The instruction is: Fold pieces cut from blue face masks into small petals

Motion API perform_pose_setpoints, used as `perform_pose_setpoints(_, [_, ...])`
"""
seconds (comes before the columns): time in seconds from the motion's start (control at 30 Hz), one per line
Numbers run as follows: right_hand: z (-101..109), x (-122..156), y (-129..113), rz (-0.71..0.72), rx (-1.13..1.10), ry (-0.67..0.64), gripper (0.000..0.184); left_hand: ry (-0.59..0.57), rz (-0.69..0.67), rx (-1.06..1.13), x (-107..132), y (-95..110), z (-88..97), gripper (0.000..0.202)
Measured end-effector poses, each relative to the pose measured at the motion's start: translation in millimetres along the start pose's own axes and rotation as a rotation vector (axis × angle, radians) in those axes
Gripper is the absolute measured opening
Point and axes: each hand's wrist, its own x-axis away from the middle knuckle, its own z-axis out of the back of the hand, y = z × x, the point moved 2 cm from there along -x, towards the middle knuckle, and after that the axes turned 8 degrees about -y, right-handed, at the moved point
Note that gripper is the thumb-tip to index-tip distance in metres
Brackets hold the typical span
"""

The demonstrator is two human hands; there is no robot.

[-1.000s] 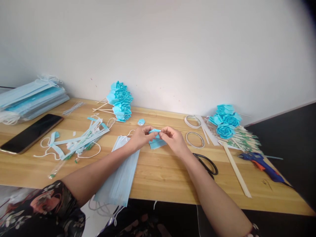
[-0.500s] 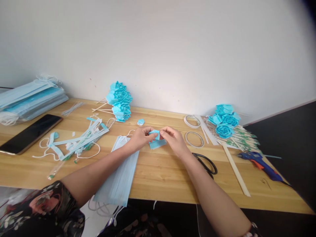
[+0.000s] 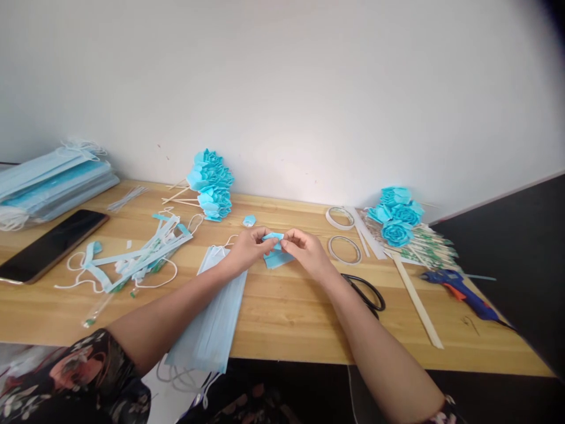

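- Both my hands meet in the middle here: left hand (image 3: 248, 252) and right hand (image 3: 306, 250), thumbs and fingertips pinching a small, folded light-blue piece of mask fabric (image 3: 277, 259) by its upper edge.
- It sits right between them, neither hand nearer; the lower panel hangs toward me, its long side running crosswise and rising slightly to the right. Whether it touches the wood-grain surface (image 3: 286, 318), I can't tell.
- Against half a second ago, my right fingertips are closer in to my left thumb, and the whole view has shifted a touch; things on the surface keep their places.
- Just beyond the left fingers, a tiny folded blue-and-white fabric bud (image 3: 249, 221); under my left forearm, a flat pale-blue pleated mask (image 3: 220, 312) lying lengthwise toward me, overhanging the edge.
- Off the right hand, a thin white tape ring (image 3: 346, 262), and by the forearm, black looped handles (image 3: 382, 300), partly hidden.
- Farther out: bright-blue fabric roses (image 3: 397, 215) on the right, more blue fabric blooms on wooden sticks (image 3: 212, 182) at left.
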Motion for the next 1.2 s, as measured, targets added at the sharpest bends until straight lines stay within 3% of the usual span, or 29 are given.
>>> perform_pose_setpoints(0.23, [0.4,-0.3,0.9,0.026,0.007,0.006,0.018,-0.007,0.012,0.048,0.8,3.5,1.0,0.039])
perform_pose_setpoints(0.57, [0.6,-0.8,-4.5,0.043,-0.008,0.006,0.018,0.033,0.004,0.022,0.1,2.6,0.9,0.028])
perform_pose_setpoints(0.67, [19.5,0.6,-11.7,0.07,-0.044,0.118,0.022,0.06,-0.008,0.012,0.4,3.2,3.6,0.027])
perform_pose_setpoints(0.8, [61.1,10.3,-29.5,0.096,-0.073,0.439,0.028,0.094,-0.001,0.051,1.2,3.1,5.0,0.026])
perform_pose_setpoints(0.87, [76.6,19.0,-40.1,0.099,-0.02,0.504,0.027,0.099,0.006,0.06,1.6,2.4,4.5,0.026])
perform_pose_setpoints(1.0, [84.7,43.4,-42.6,0.05,0.138,0.433,0.023,0.107,0.013,0.054,1.9,2.2,3.1,0.026])
perform_pose_setpoints(1.2, [65.7,86.4,5.3,-0.102,0.646,0.252,0.016,0.088,-0.025,0.051,2.4,1.7,2.0,0.026])
